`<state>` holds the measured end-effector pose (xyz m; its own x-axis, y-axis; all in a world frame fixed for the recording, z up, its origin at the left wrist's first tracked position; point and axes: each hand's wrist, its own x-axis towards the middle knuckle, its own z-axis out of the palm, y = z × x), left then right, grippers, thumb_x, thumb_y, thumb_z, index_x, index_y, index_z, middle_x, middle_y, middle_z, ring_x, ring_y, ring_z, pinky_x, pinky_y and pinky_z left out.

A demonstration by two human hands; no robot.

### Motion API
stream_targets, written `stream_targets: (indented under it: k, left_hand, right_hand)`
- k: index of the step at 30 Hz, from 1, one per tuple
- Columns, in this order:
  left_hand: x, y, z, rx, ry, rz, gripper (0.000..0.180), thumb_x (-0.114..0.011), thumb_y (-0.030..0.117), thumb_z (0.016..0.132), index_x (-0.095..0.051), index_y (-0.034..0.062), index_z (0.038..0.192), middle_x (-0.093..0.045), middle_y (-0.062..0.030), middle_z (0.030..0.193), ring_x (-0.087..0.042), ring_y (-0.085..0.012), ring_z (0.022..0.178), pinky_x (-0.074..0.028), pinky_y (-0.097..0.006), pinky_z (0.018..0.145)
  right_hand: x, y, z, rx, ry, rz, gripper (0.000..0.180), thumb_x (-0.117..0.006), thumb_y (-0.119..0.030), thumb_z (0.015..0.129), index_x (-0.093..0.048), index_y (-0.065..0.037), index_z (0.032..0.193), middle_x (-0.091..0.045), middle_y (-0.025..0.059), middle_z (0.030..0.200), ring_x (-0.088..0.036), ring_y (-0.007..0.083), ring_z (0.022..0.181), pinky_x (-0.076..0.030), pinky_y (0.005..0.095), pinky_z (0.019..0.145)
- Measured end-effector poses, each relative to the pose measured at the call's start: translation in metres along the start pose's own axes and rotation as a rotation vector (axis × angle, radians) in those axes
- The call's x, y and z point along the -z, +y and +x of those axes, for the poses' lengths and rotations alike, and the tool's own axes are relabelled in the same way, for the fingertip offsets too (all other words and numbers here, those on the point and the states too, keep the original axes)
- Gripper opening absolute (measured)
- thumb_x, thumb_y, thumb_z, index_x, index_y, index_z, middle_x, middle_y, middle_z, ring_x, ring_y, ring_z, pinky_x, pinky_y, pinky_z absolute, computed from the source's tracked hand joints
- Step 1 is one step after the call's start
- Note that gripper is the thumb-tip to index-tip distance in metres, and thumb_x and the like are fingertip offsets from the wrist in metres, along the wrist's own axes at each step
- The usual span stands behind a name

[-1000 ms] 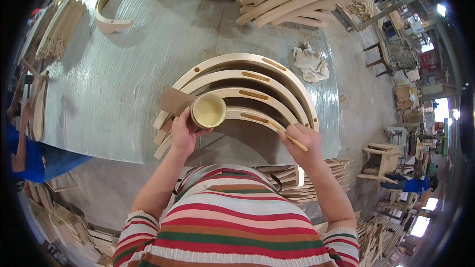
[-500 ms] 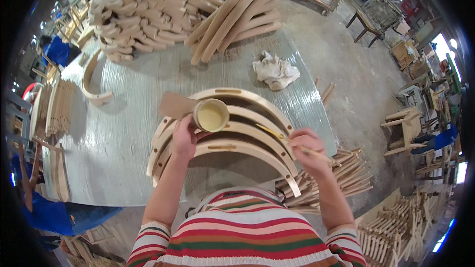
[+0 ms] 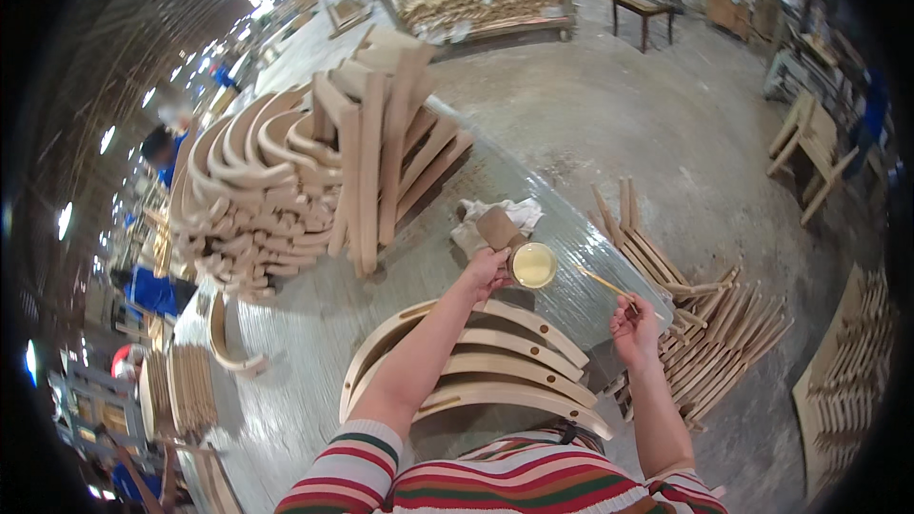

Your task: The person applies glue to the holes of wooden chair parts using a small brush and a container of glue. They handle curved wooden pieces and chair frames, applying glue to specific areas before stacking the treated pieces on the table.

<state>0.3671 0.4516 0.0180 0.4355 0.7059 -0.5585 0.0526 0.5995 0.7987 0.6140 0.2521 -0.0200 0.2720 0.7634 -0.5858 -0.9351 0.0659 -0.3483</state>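
My left hand [image 3: 487,272] grips a cup [image 3: 534,266] of pale yellow liquid over the table's right part. A flat brown piece [image 3: 498,227] juts out beside the cup; whether it is joined to it I cannot tell. Pinched in my right hand [image 3: 634,326] is a thin brush [image 3: 602,280], its yellowish tip pointing left toward the cup but apart from it. Below my hands lie several curved wooden pieces [image 3: 509,365], nested side by side, with dark round holes and slots along their edges. My left forearm hides part of them.
A crumpled white cloth [image 3: 523,215] lies behind the cup on the plastic-covered table [image 3: 305,346]. Curved wooden parts [image 3: 267,200] and straight pieces [image 3: 371,167] are heaped at the far left. Wooden sticks [image 3: 728,347] are piled off the table's right edge.
The view has turned right. My left hand has carried the cup from above the curved pieces to beyond them, near the cloth. The brush has moved away from the curved pieces.
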Motion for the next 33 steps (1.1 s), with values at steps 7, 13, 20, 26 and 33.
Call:
stream_targets:
  k: [7, 13, 20, 26, 33]
  left_hand:
    - [0.016, -0.015, 0.040, 0.069, 0.143, 0.466, 0.028, -0.053, 0.030, 0.091, -0.055, 0.0022, 0.094, -0.063, -0.0086, 0.083, -0.065, -0.0184, 0.072, -0.054, -0.031, 0.058]
    - [0.047, 0.022, -0.039, -0.332, 0.358, 0.867, 0.025, -0.058, 0.024, 0.087, -0.062, 0.0021, 0.099, -0.064, -0.0098, 0.074, -0.062, -0.0156, 0.064, -0.049, -0.029, 0.058]
    - [0.150, -0.034, -0.199, -0.370, 0.754, 0.909, 0.040, -0.064, 0.026, 0.083, -0.055, 0.0041, 0.115, -0.062, -0.0146, 0.101, -0.058, -0.0240, 0.094, -0.046, -0.036, 0.082]
    - [0.166, -0.142, -0.333, -0.063, 0.757, 1.164, 0.088, -0.075, 0.037, 0.068, -0.030, 0.0044, 0.137, -0.035, -0.0191, 0.138, -0.032, -0.0373, 0.127, -0.029, -0.044, 0.105]
    - [0.148, -0.175, -0.376, -0.024, 0.804, 1.129, 0.117, -0.080, 0.051, 0.055, -0.014, 0.0162, 0.145, -0.014, -0.0259, 0.145, -0.020, -0.0439, 0.132, -0.025, -0.048, 0.107]
  right_hand:
    - [-0.013, 0.021, 0.020, -0.048, 0.010, -0.110, 0.018, -0.055, -0.022, 0.089, -0.057, -0.009, 0.101, -0.064, 0.0037, 0.088, -0.056, 0.0119, 0.064, -0.048, 0.0259, 0.057]
    - [-0.012, 0.035, 0.039, -0.064, 0.010, -0.214, 0.024, -0.053, -0.026, 0.091, -0.056, -0.010, 0.108, -0.065, 0.0059, 0.091, -0.060, 0.0137, 0.068, -0.051, 0.0256, 0.059]
    - [-0.009, 0.044, 0.016, -0.093, -0.159, -0.669, 0.039, -0.051, -0.025, 0.092, -0.046, -0.003, 0.123, -0.062, 0.0103, 0.104, -0.062, 0.0146, 0.081, -0.050, 0.0258, 0.068]
    - [-0.003, 0.038, -0.048, 0.358, -0.708, -1.561, 0.091, -0.076, -0.037, 0.065, -0.032, -0.001, 0.136, -0.043, 0.0202, 0.131, -0.043, 0.0328, 0.118, -0.038, 0.0419, 0.096]
    - [-0.002, 0.045, -0.093, 0.700, -0.869, -2.187, 0.122, -0.077, -0.062, 0.046, -0.026, -0.002, 0.140, -0.020, 0.0324, 0.140, -0.027, 0.0475, 0.126, -0.027, 0.0522, 0.103]
